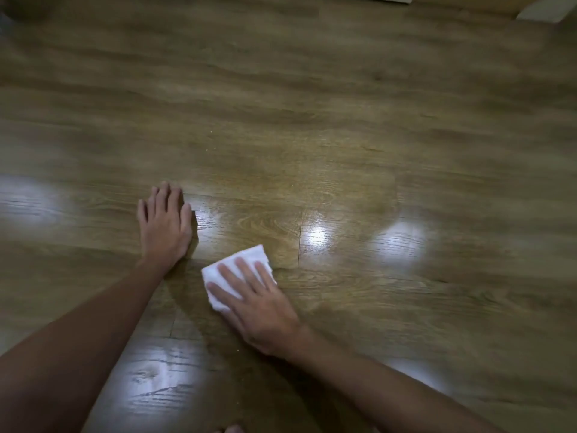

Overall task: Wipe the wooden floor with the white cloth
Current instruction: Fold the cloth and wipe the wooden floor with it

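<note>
A folded white cloth (246, 259) lies flat on the brown wooden floor (343, 135). My right hand (260, 304) rests on top of it, palm down, with the fingers spread over the cloth and covering its near half. My left hand (165, 225) is pressed flat on the bare floor to the left of the cloth and a little farther away, fingers together, holding nothing. Both forearms reach in from the bottom of the view.
Glossy patches of reflected light sit on the planks around the hands. A few tiny pale crumbs (206, 148) lie on the floor beyond my left hand. Pale flat objects (543, 9) show at the top right edge.
</note>
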